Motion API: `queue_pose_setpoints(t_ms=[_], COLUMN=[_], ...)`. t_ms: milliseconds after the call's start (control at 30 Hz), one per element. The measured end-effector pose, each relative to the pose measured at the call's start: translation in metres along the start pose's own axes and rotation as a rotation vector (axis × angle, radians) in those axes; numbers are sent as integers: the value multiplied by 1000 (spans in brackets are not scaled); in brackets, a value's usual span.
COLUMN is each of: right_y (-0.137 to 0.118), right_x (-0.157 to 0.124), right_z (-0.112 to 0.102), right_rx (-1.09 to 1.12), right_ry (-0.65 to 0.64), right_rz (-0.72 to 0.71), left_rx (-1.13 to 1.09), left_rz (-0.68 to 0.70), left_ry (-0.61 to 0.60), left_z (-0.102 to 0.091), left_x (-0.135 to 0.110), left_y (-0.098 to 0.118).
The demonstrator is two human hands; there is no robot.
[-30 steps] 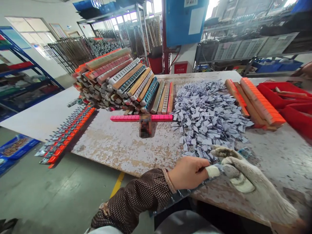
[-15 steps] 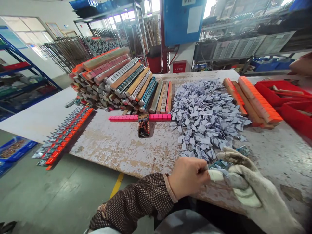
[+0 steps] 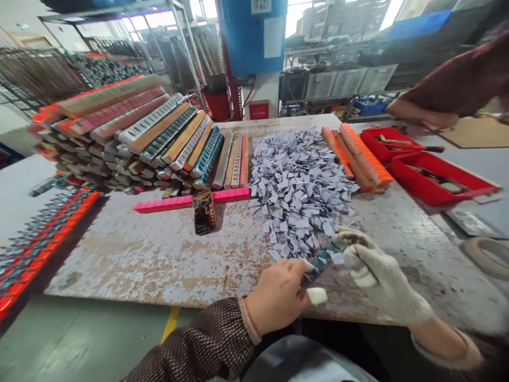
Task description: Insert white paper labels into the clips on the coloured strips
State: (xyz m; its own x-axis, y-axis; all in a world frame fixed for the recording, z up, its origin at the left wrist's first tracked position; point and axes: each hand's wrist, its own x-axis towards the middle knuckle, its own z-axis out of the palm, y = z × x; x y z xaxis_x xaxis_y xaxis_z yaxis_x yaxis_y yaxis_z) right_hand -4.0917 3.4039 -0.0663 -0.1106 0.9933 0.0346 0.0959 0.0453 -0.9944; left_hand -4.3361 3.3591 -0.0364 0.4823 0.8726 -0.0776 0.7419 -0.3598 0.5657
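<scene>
My left hand (image 3: pixel 278 292), with white covers on the thumb and a fingertip, grips the near end of a narrow teal strip (image 3: pixel 323 260) above the table's front edge. Wearing a whitish glove, my right hand (image 3: pixel 377 278) is closed at the strip's far end. Its fingers pinch a small pale flat piece (image 3: pixel 337 258) against or just beside the strip; contact is unclear. Just beyond both hands spreads a large heap of similar pale angular pieces (image 3: pixel 298 191). Part of the strip is hidden behind my fingers.
Stacked wooden and wrapped bars (image 3: pixel 170 132) stand back left. A pink bar (image 3: pixel 163 204) and a phone (image 3: pixel 204 212) lie before them. Orange-topped bars (image 3: pixel 363 154) and red bins (image 3: pixel 433 188) are right, near a tape roll (image 3: pixel 487 257). A co-worker's arm (image 3: pixel 449 79) reaches in.
The view has swung right, so the table's contents shift left. My left thumb now extends from its earlier fist shape, and the strip shows more clearly. A co-worker's forearm has come into view.
</scene>
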Motion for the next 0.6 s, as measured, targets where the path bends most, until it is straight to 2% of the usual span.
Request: queue_pose_setpoints(t_ms=[67,133,200,367,467,600], right_y=[6,15,21,19,17,24], right_x=[18,31,37,44,51,57], right_z=[-20,-34,-40,-31,-27,-31], right_rx=[-477,-680,-796,-1220,-1308,-1290], right_ry=[43,36,1,-97,-158,-189], right_rz=[-309,-434,-509,-783,-849,-841], left_rx=[45,80,86,61,56,45], left_rz=[-35,-42,-48,-79,-91,-65], left_ry=[-41,-88,-131,-169,-176,-199], left_z=[-1,1,5,10,9,3], left_x=[-4,-7,-8,-5,-4,-2], left_y=[-5,-10,-12,-8,-6,-11])
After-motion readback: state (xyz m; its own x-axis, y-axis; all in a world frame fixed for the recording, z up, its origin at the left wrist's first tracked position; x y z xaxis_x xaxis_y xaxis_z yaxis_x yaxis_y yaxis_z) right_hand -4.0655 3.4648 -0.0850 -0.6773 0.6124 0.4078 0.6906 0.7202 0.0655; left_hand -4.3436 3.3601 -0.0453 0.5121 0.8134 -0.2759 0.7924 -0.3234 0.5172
